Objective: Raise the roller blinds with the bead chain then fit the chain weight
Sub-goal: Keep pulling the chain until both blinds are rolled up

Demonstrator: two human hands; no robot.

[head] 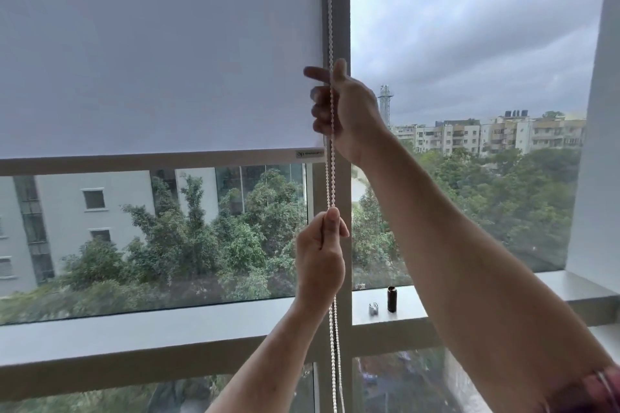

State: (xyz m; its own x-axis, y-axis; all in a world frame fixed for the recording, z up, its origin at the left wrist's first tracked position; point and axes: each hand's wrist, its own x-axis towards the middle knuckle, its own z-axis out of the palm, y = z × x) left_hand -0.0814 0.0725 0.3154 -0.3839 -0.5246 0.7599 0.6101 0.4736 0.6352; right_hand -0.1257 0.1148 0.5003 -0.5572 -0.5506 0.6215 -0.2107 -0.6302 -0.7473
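Observation:
A white roller blind (161, 43) covers the upper left window pane; its bottom bar (151, 159) hangs about halfway down the glass. The white bead chain (330, 178) runs down the vertical frame post. My right hand (345, 111) grips the chain high up, level with the blind's lower part, index finger sticking out. Lower on the chain, my left hand (320, 255) is closed around it. On the ledge to the right stand a dark cylindrical chain weight (392, 298) and a small silver piece (373, 308).
A grey window ledge (134, 335) runs across the view. The vertical frame post (342, 10) divides the two panes. A white wall (600, 144) borders the right side. Outside are trees and buildings.

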